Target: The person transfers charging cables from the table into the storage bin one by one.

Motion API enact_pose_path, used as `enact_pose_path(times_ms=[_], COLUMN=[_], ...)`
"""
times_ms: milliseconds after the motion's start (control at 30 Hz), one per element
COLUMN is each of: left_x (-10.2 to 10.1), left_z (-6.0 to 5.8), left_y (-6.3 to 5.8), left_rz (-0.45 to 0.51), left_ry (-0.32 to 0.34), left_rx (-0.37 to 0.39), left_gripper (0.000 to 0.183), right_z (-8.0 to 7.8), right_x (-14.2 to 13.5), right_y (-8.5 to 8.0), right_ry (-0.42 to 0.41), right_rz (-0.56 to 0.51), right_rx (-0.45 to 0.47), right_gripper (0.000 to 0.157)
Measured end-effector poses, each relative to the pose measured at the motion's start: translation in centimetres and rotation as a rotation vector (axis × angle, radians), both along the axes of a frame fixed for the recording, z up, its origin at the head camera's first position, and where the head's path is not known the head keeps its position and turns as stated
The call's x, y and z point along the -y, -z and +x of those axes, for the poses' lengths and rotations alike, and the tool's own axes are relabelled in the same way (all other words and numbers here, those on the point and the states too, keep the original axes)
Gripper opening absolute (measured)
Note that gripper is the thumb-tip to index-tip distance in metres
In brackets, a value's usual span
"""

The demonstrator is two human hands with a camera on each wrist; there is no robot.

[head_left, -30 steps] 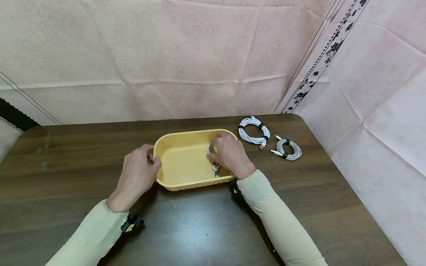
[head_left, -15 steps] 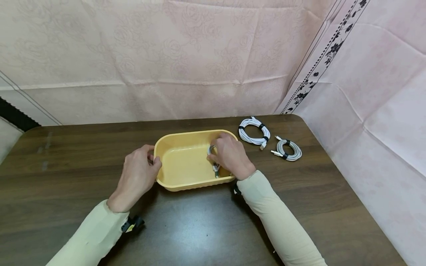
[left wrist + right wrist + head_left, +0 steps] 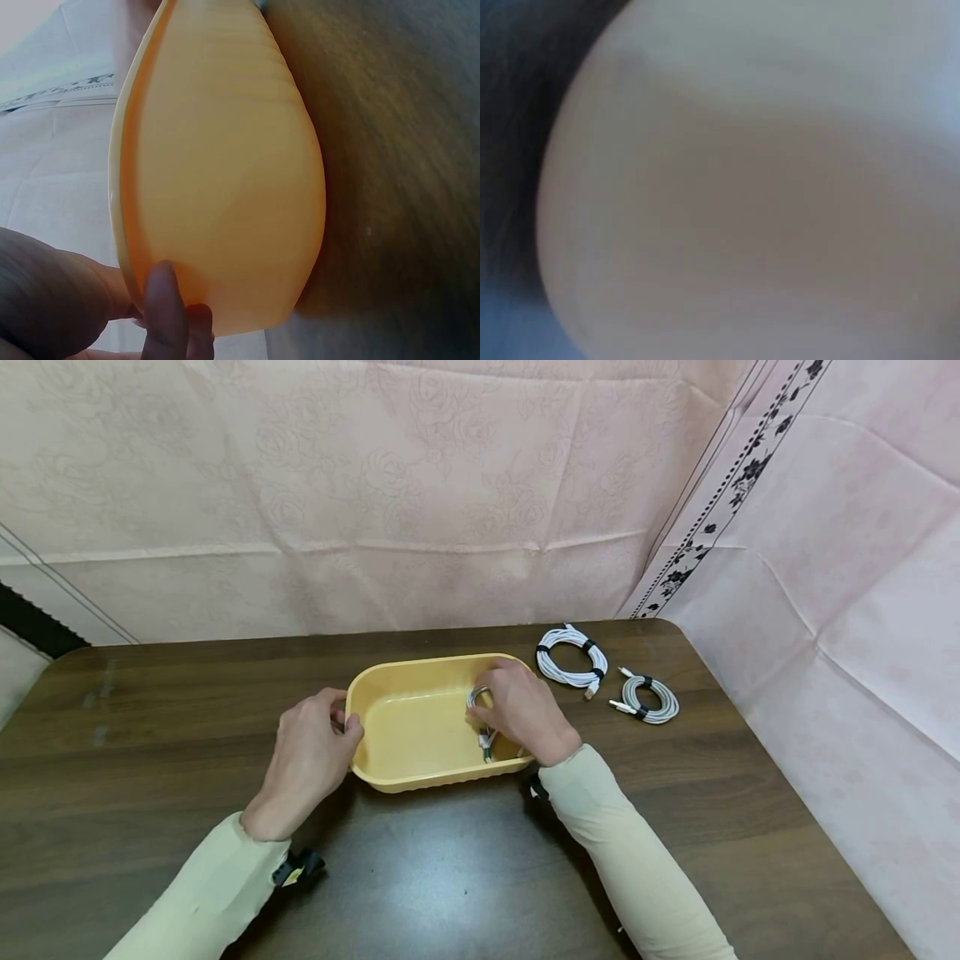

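A shallow yellow plastic tray point(image 3: 408, 727) sits on the dark wooden table. My left hand point(image 3: 311, 756) grips its left rim, thumb inside and fingers outside; in the left wrist view the fingers point(image 3: 164, 315) press the tray's outer wall point(image 3: 217, 165). Inside the tray's right end, my right hand point(image 3: 521, 710) holds a coiled grey-white cable point(image 3: 487, 745) with its thumb and fingers. Part of the loop and a connector end show beside the thumb, and the hand hides the rest. The right wrist view is a blurred close-up of a pale curved surface.
Behind and to the right of the tray lies a larger white cable coil point(image 3: 572, 657) bound with black straps. A smaller grey-white coil point(image 3: 649, 698) rests further right, near the table's right edge. Pale floral cloth point(image 3: 420, 510) hangs along the back and right side.
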State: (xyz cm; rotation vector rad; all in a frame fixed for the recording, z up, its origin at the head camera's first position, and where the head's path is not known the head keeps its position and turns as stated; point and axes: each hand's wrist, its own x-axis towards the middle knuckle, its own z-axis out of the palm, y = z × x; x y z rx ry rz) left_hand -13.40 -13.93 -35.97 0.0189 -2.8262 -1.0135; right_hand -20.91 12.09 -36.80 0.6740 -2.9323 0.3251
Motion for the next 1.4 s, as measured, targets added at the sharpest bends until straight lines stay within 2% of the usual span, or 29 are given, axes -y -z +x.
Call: enact_pose_path(times_ms=[233, 567, 833, 1100, 1400], left_x=[0.0, 0.1, 0.2, 0.3, 0.3], left_z=[0.0, 0.0, -0.1, -0.1, -0.2], left_y=[0.0, 0.0, 0.1, 0.1, 0.0], left_rz=[0.002, 0.022, 0.018, 0.008, 0.003], left_ry=[-0.009, -0.018, -0.027, -0.020, -0.012], left_rx=[-0.020, -0.024, -0.046, -0.036, -0.030], left_gripper=[0.034, 0.032, 0.031, 0.031, 0.032], right_z=[0.0, -0.1, -0.1, -0.1, 0.0], right_x=[-0.4, -1.2, -1.4, -1.6, -1.9], right_y=[-0.5, -1.2, -1.8, -2.0, -2.3], right_ry=[-0.031, -0.092, -0.055, -0.058, -0.042], right_rz=[-0.033, -0.082, -0.068, -0.066, -0.113], right_rx=[-0.003, -0.025, -0.035, -0.034, -0.046], right_gripper=[0.028, 0.020, 0.043, 0.045, 0.043])
